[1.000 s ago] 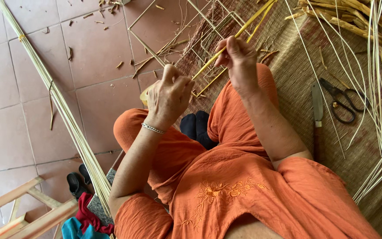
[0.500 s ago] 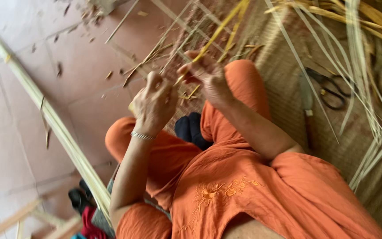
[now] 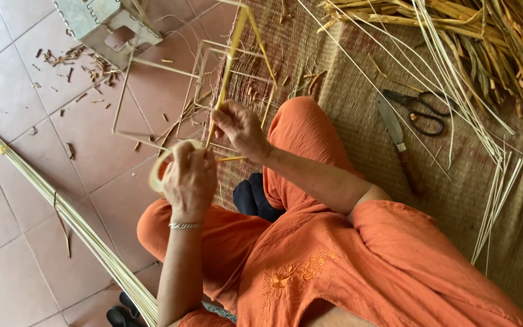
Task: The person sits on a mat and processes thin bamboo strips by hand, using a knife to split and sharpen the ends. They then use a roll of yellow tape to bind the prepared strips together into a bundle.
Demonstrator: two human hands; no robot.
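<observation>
Gripping yellow strip upright | right hand | left hand tape roll

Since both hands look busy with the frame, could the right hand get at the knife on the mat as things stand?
Probably yes, once it lets go. The right hand pinches a yellow strip of the frame, while the knife lies bare on the mat to its right beside the scissors, nothing between but the knee.

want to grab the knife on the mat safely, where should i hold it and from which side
Grip the knife by its dark wooden handle, the end nearer the person's knee, coming from that side. It lies flat on the mat with the pale blade pointing away toward the scissors, so the handle end is clear and keeps fingers off the edge.
</observation>
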